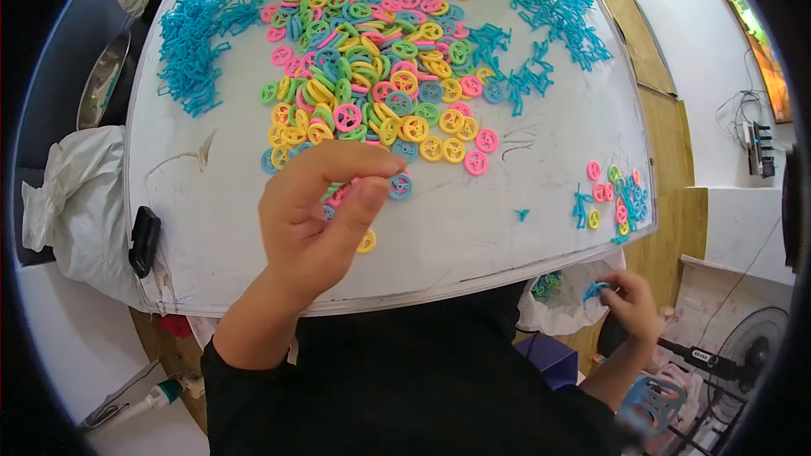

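My left hand [312, 215] is raised over the near part of the white table [228, 186]. Its fingers curl toward the thumb in a pinch, and what they hold, if anything, cannot be made out. Beyond and below it are small spoked plastic wheels [346, 117] in pink, yellow, green and blue, heaped together. A blue wheel [400, 187] shows just beside the fingertips. Off the table's near right edge, my right hand [632, 306] pinches a blue forked plastic piece [596, 290]. That hand is above a white bag [557, 311] with small coloured parts inside.
Blue forked pieces lie in piles at the far left [193, 46] and far right [566, 17]. A small mixed cluster [623, 203] sits near the right edge. A black object [144, 241] stands at the left edge. A fan [748, 363] and a blue plastic stool [655, 401] are at lower right.
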{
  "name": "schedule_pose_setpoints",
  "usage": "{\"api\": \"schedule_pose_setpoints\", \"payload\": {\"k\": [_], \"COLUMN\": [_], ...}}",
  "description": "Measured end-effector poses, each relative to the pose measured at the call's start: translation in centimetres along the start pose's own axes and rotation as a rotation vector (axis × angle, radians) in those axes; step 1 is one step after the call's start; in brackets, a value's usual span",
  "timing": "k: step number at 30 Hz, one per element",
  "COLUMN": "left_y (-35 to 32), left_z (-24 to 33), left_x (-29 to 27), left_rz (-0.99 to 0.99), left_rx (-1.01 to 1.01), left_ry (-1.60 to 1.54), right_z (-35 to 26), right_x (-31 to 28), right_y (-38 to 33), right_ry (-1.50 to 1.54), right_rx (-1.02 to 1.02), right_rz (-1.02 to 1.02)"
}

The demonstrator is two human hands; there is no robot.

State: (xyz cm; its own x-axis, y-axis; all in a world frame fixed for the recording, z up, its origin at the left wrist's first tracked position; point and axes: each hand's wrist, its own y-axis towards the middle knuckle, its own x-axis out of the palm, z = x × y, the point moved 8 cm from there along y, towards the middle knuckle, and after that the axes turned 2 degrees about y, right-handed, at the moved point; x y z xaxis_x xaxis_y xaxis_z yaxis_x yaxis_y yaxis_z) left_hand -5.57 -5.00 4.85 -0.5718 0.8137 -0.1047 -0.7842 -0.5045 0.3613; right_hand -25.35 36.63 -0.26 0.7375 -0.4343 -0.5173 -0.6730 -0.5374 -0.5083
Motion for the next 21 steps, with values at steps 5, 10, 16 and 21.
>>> {"api": "schedule_pose_setpoints", "payload": {"k": [5,10,16,21], "left_y": [-0.1,0.1,-0.2,0.0], "left_z": [0.6,0.2,0.5,0.3], "left_x": [-0.2,0.0,-0.5,-0.9], "left_rz": [0.071,0.072,0.109,0.130], "left_rx": [0.043,0.011,0.041,0.001], "left_ry": [-0.011,0.014,0.016,-0.016], "right_z": [13.3,1.6,-18.1,-22.0], "right_x": [-0.2,3.4,5.6,8.3], "right_y": [0.8,0.8,7.2,14.4], "right_ry": [-0.541,-0.339,-0.359,-0.847], "right_rx": [0.139,0.287,-0.661,-0.897], "right_rz": [0.270,-0.011,0.383,0.490]}}
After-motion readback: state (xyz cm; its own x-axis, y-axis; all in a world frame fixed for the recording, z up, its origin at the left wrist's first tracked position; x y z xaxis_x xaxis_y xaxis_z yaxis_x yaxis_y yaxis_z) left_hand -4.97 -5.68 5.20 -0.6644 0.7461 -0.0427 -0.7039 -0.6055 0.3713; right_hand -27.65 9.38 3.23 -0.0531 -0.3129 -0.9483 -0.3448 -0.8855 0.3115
